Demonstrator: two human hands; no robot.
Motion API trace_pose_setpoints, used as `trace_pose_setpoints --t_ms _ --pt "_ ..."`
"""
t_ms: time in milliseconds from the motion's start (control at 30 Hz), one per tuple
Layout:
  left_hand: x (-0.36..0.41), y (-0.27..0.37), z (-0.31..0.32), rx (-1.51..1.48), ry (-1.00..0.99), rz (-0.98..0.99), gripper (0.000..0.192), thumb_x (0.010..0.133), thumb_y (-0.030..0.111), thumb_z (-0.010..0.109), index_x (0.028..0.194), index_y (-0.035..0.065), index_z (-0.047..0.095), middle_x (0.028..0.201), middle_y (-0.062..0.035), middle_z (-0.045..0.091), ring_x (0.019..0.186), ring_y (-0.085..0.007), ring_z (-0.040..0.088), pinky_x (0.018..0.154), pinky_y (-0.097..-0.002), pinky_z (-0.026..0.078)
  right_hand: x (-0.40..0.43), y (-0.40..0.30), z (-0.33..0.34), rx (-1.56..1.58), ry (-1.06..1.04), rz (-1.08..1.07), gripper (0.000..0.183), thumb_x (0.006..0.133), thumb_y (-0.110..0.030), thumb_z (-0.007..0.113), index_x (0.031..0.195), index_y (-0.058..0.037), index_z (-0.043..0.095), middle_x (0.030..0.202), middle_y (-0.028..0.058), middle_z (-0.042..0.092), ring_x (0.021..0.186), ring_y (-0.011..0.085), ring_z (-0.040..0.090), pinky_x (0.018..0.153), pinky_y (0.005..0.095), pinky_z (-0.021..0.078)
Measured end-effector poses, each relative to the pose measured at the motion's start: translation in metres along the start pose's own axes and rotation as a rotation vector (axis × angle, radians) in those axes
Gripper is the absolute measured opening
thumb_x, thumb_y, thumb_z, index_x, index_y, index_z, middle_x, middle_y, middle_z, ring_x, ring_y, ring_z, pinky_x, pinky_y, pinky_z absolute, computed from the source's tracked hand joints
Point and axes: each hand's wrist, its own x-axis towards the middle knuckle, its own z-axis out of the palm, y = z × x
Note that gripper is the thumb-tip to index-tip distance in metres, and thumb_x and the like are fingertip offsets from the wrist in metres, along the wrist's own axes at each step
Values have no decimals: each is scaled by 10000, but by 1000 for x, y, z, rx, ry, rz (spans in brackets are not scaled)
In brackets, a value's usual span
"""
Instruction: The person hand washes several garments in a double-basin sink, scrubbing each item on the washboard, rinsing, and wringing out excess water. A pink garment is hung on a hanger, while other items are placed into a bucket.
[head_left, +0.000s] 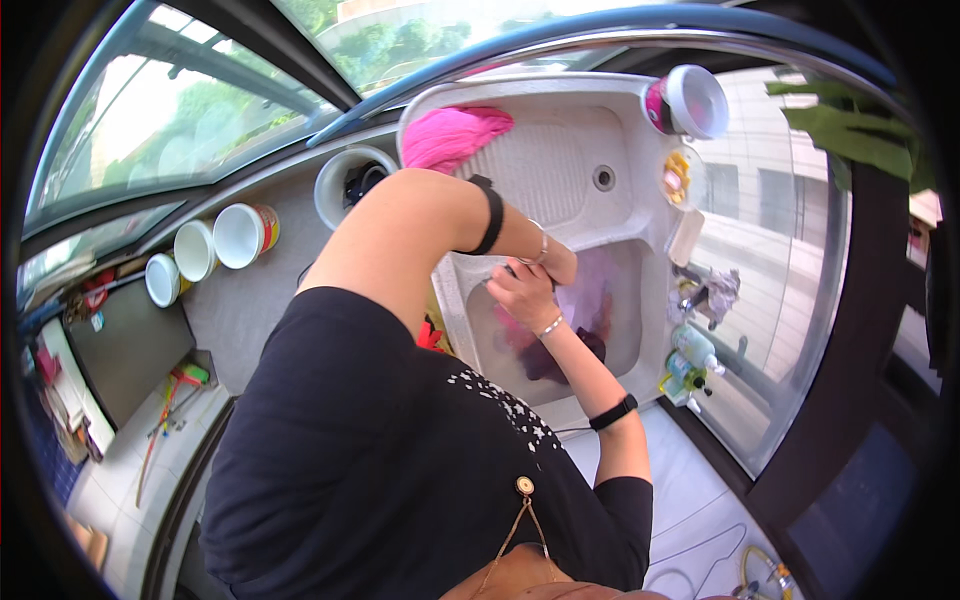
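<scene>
My left hand (561, 268) reaches in from the left over the lower basin, bent at the wrist, its fingers mostly hidden. My right hand (525, 297) is against it, fingers curled; a small dark thing shows between the hands, too hidden to name. Below them, cloudy water in the stone-like laundry sink (654, 300) holds a dark maroon cloth (544, 360) and pinkish-purple cloth (596, 281). A bright pink cloth (454, 139) lies at the upper left of the ribbed washboard (536, 176).
A white bucket (328, 187) with dark contents stands left of the sink, several white tubs (238, 236) farther left. Along the right rim are a tub (701, 101), a dish of yellow pieces (676, 178), a brush (686, 236), a faucet (686, 300) and bottles (694, 346).
</scene>
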Motion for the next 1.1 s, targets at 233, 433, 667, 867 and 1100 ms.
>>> trace_pose_setpoints --t_ms 233,433,667,867,1100 --pt "-26 -26 -12 -2 -56 -85 400 836 341 657 1076 24 609 930 -114 654 873 -225 629 670 -387 526 11 7 9 39 -21 -47 61 737 -185 554 779 -155 587 937 -20 561 1018 187 539 888 353 405" --pt "-87 -45 -40 -599 -57 -137 502 819 431 685 1126 42 604 992 -106 640 909 -219 625 664 -382 528 -1 18 2 99 112 -36 183 706 -181 593 888 -190 601 1000 -10 557 1060 185 518 964 379 386" --pt "-218 -112 -58 -1354 404 165 238 885 140 593 1120 107 571 1101 -99 592 980 -209 619 763 -373 571 -116 66 67 292 410 1090 727 859 -217 641 1429 25 260 1440 240 350 1340 365 343 1126 417 246" --pt "-352 -203 4 -1694 943 230 477 785 122 573 1254 107 491 1265 -140 505 1158 -300 536 983 -493 460 -216 45 138 265 -715 1931 624 738 -279 682 1272 -19 489 1305 234 515 1210 379 503 978 438 434" --pt "-341 -274 64 -1538 1404 -491 755 821 312 722 1452 189 327 1475 -121 338 1376 -286 275 1121 -564 102 -190 21 114 1079 333 1937 398 944 -287 509 1224 -6 539 1273 128 554 1138 283 568 911 396 487"
